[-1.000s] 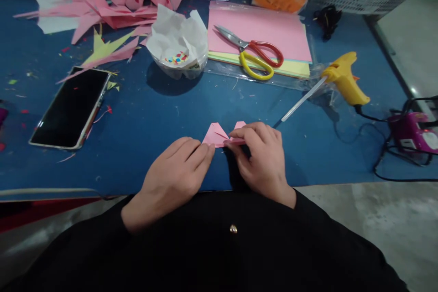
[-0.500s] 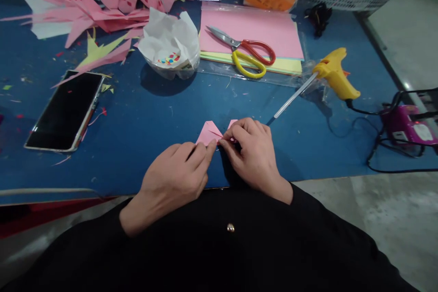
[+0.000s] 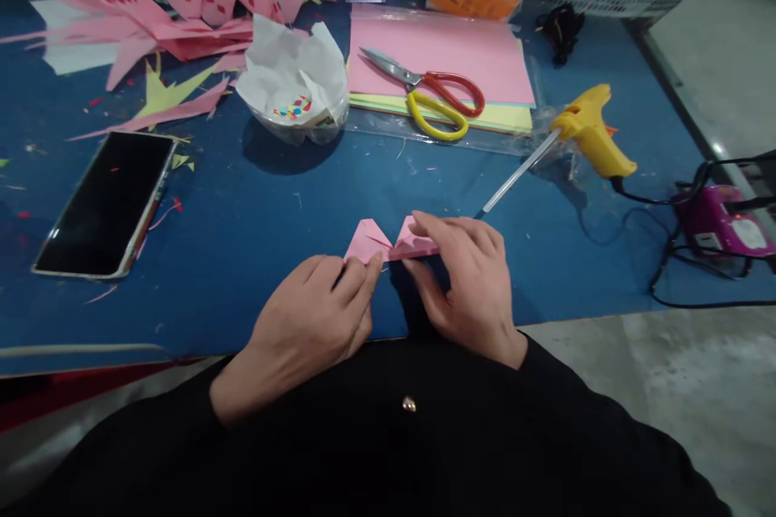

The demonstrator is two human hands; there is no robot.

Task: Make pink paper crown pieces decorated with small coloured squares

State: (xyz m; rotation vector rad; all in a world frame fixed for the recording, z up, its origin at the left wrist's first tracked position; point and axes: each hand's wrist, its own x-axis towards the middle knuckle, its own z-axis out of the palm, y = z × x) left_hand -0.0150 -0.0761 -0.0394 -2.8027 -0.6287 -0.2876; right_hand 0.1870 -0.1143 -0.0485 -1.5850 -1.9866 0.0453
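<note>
A small folded piece of pink paper [image 3: 367,242] with two raised peaks lies near the front edge of the blue table. My left hand [image 3: 315,303] is closed on its left part, fingertips pressed along the lower edge. Around the right part, my right hand [image 3: 466,275] has its thumb below and its fingers over the top, partly covering that peak. Beyond the hands, scissors [image 3: 418,89] with one red and one yellow handle rest on a stack of coloured paper [image 3: 497,56].
A paper-lined bowl [image 3: 294,85] with small coloured bits stands behind my left hand. At the left are a phone [image 3: 109,202] and pink cut paper [image 3: 182,24]. A yellow glue gun [image 3: 594,129], its cord and a purple box [image 3: 719,218] sit at the right.
My right hand has slid to the right along the pink paper and its fingers have spread, uncovering more of the right peak. My left hand stays on the left part.
</note>
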